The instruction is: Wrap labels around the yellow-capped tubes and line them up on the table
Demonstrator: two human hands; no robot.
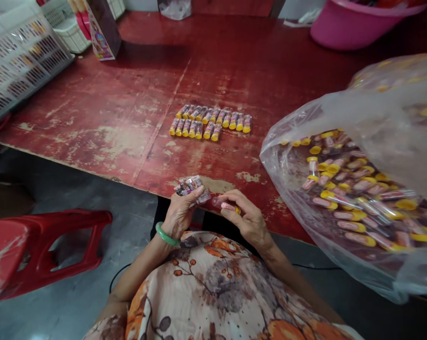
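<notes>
At the table's front edge, my left hand (182, 208) pinches a small stack of printed labels (192, 185) between thumb and fingers. Close beside it, my right hand (246, 215) is closed around a small clear tube (229, 207) with pink contents and a yellow cap. The tube lies nearly level, its clear end towards the labels and a little apart from them. Further back, two rows of labelled tubes (213, 122) lie side by side with yellow caps towards me.
A clear plastic bag (282, 167) full of yellow-capped tubes (351, 226) lies open on the right of the red table (103, 94). A pink basin (344, 28), a printed box (102, 33) and a white basket (18, 61) stand further back. A red stool (82, 255) is at left.
</notes>
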